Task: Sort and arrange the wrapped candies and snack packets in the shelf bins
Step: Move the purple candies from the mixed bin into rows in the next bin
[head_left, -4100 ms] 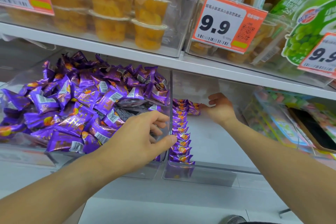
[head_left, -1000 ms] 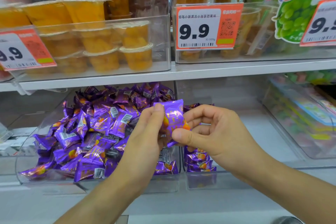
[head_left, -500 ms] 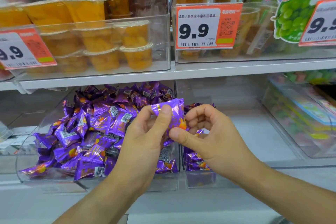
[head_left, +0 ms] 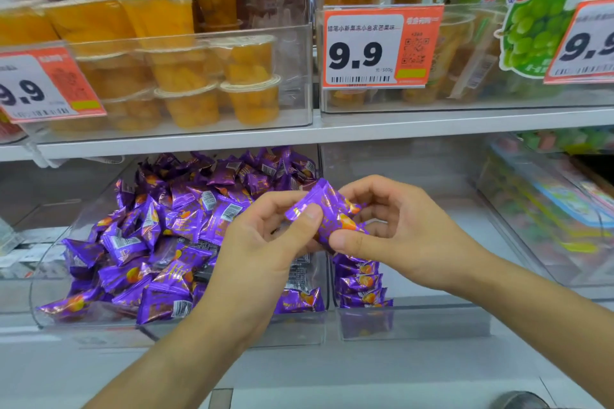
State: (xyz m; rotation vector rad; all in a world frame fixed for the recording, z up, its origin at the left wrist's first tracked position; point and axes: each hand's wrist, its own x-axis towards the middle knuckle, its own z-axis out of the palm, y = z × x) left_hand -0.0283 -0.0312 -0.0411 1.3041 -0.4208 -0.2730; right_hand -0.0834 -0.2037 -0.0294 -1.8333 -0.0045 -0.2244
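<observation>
A white shelf (head_left: 465, 124) runs across the view, with clear bins above and below it. On its upper level, the left clear bin (head_left: 299, 76) holds stacked cups of yellow fruit jelly (head_left: 186, 76); the bin beside it on the right carries tall orange packs and a big green bag (head_left: 538, 10) printed with green grapes. Its lettering is too skewed to read.

Three orange-and-white price tags hang on the bin fronts. The middle tag (head_left: 378, 46) reads "9.9" in bold black, with "/500g" in small type, a barcode, a QR code and a line of Chinese characters. The left tag (head_left: 43, 86) shows "9.9", and the right tag (head_left: 584, 43) is cut off at "9." by the frame edge.

Below the shelf, a wide clear bin (head_left: 53, 315) is heaped with loose purple wrapped candies (head_left: 159, 236), several showing white barcode patches. Just right of it, a narrower clear bin (head_left: 432, 322) holds a neat row of the same candies (head_left: 360, 285) standing along its left wall. Farther right sits another bin of colourful packets (head_left: 558, 202), blurred.

In front of the two lower bins, the left hand (head_left: 265, 242) and right hand (head_left: 398, 229) together hold one purple candy (head_left: 329, 212), each pinching it between thumb and curled fingers.
</observation>
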